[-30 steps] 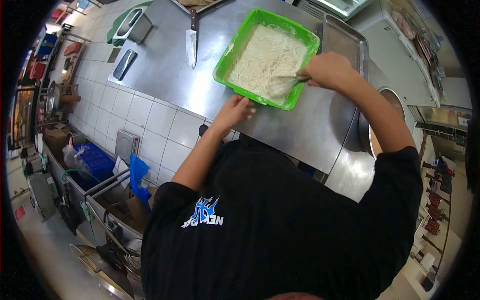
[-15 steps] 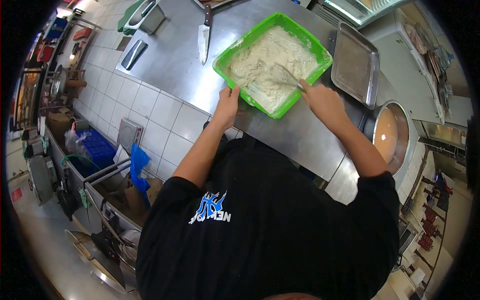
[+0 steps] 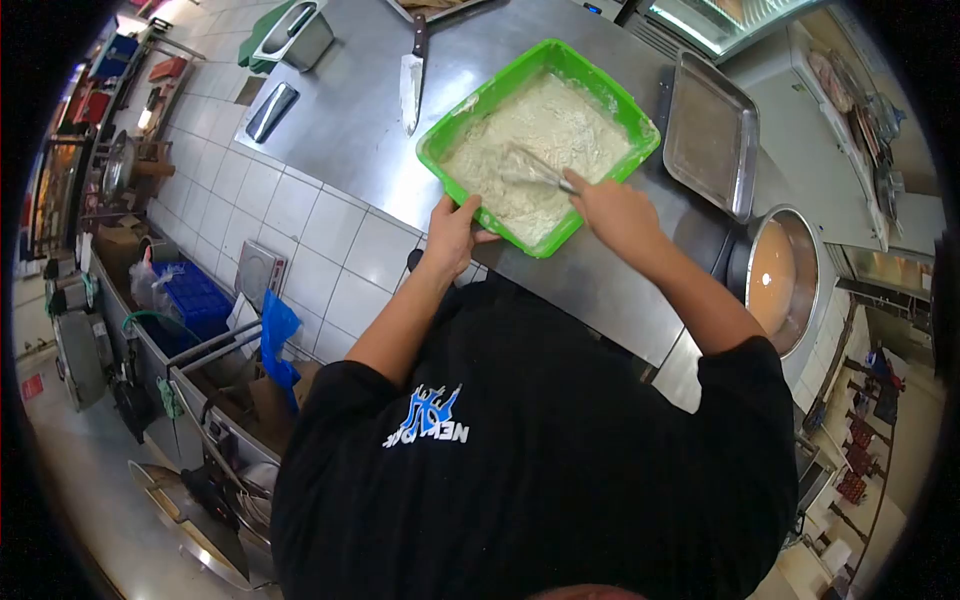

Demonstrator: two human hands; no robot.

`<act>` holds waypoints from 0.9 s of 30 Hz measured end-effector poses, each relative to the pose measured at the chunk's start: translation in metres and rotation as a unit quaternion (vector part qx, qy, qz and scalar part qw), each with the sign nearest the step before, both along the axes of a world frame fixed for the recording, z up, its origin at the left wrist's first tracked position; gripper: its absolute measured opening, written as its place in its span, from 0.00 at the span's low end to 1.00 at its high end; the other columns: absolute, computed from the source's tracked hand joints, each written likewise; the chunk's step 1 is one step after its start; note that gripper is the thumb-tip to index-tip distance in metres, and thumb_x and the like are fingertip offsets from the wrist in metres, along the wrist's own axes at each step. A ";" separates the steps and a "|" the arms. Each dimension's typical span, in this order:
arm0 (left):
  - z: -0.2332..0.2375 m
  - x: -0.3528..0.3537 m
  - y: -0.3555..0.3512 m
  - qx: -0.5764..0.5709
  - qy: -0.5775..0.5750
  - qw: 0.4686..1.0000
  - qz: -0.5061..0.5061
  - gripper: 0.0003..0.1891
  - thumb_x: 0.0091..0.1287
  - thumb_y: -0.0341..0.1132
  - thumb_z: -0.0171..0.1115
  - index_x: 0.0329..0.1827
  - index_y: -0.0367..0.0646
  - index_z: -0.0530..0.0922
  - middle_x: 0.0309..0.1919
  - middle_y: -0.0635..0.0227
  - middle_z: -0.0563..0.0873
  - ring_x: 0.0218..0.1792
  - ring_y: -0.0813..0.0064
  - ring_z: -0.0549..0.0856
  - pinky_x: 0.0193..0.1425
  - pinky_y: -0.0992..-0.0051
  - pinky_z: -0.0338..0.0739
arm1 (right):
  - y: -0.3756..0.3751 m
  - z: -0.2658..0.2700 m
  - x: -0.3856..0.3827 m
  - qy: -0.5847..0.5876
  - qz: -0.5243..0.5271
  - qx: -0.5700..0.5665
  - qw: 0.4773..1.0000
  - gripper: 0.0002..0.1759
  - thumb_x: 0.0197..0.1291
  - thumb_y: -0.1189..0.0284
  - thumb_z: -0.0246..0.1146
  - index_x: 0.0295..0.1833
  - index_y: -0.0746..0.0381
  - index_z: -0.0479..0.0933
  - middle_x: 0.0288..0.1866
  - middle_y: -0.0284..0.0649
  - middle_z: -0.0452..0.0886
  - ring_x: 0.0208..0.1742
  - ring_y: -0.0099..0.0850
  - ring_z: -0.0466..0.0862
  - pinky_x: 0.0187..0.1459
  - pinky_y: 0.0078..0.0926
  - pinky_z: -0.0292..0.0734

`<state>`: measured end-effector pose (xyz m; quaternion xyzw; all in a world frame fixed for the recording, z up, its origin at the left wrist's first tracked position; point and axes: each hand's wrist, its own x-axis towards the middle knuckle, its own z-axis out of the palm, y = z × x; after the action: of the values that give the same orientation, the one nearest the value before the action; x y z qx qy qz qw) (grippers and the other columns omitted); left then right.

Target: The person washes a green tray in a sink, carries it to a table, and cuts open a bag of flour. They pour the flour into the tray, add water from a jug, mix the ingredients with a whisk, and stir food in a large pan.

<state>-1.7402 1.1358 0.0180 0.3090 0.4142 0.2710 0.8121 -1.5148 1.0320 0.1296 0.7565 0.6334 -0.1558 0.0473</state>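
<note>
A bright green rectangular tub (image 3: 632, 104) stands on the steel table, holding a pale, floury mixture (image 3: 570, 120). My left hand (image 3: 452, 238) grips the tub's near left edge, thumb at the rim and fingers partly hidden under it. Closed round the handle of a wire whisk (image 3: 530, 168) is my right hand (image 3: 618, 216), above the tub's near right side. The whisk's wires rest in the mixture, slightly blurred.
Left of the tub lie a knife (image 3: 411, 88) and a phone (image 3: 271, 112) on the table (image 3: 350, 130), with a metal container (image 3: 296, 38) behind. On the right are an empty metal tray (image 3: 712, 135) and a steel bowl of orange-brown liquid (image 3: 772, 275).
The whisk and my right hand have moved left and slightly nearer to me. The tub has shifted a little left and towards me, my left hand still on its edge.
</note>
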 end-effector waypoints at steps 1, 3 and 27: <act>-0.001 0.000 0.001 0.000 0.009 1.000 0.000 0.20 0.74 0.32 0.54 0.66 0.34 0.66 0.56 0.53 0.79 0.51 0.58 0.85 0.43 0.59 0.89 | 0.010 0.001 0.007 0.005 -0.002 0.009 1.000 0.23 0.66 0.68 0.56 0.66 0.57 0.73 0.35 0.51 0.84 0.37 0.50 0.87 0.35 0.51 0.81; 0.001 -0.013 -0.006 -0.004 0.029 1.000 0.010 0.20 0.73 0.32 0.55 0.65 0.34 0.66 0.56 0.53 0.79 0.50 0.59 0.85 0.43 0.59 0.89 | -0.005 0.005 0.015 0.001 -0.019 0.000 1.000 0.22 0.66 0.68 0.56 0.65 0.58 0.73 0.35 0.51 0.84 0.37 0.50 0.87 0.35 0.51 0.81; 0.002 0.023 -0.013 -0.153 0.063 0.985 0.045 0.18 0.69 0.34 0.54 0.58 0.35 0.67 0.52 0.54 0.76 0.53 0.53 0.83 0.51 0.51 0.87 | 0.007 -0.013 -0.004 0.037 -0.044 0.016 0.998 0.18 0.66 0.67 0.54 0.59 0.61 0.76 0.37 0.52 0.85 0.39 0.53 0.87 0.38 0.53 0.81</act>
<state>-1.7173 1.1233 0.0205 0.1785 0.5143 0.2205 0.8093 -1.5186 1.0391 0.1164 0.7782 0.6031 -0.1750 0.0048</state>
